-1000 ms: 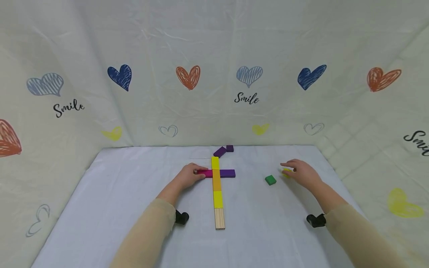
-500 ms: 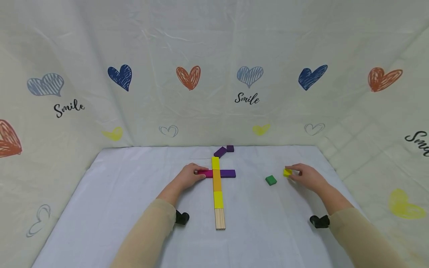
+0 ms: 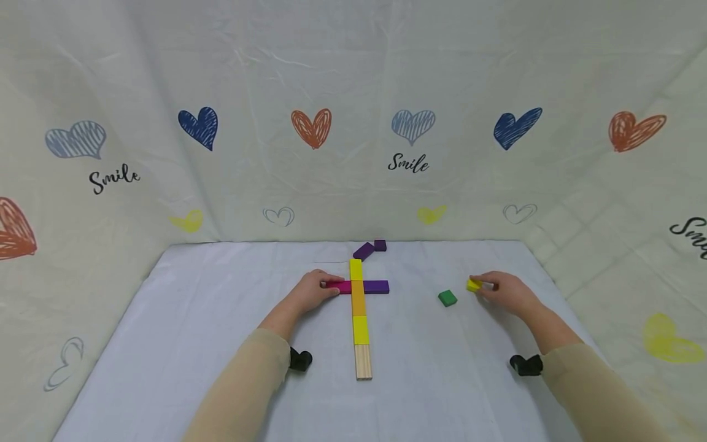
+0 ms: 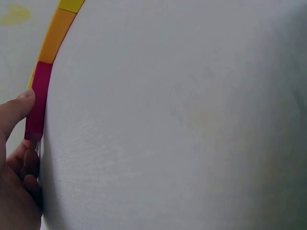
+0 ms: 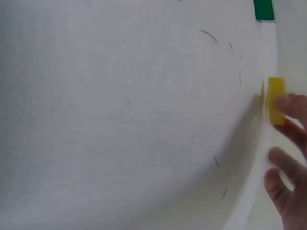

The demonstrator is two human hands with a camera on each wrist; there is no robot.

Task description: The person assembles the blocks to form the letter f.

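My left hand (image 3: 309, 290) pinches the outer end of a magenta block (image 3: 341, 287), thumb on its near side. That block lies against the left side of an orange block (image 3: 358, 299), and a purple block (image 3: 377, 286) extends from the right side. Yellow blocks (image 3: 361, 330) (image 3: 356, 269) join the orange one at both ends, and a striped pale wood block (image 3: 363, 362) finishes the column nearest me. My right hand (image 3: 507, 290) pinches a small yellow block (image 5: 276, 100) between thumb and fingers; in the right wrist view it shows just off the cloth, beside its shadow.
A green block (image 3: 447, 298) lies on the white cloth (image 3: 420, 380) left of my right hand. Two dark purple blocks (image 3: 363, 251) (image 3: 380, 245) sit at the back, beyond the column. Behind them rises a cloth backdrop (image 3: 353, 61) printed with hearts.
My right hand has closed its thumb and fingers on the small yellow block, having hovered over it with fingers spread. The left hand stays on the magenta block.
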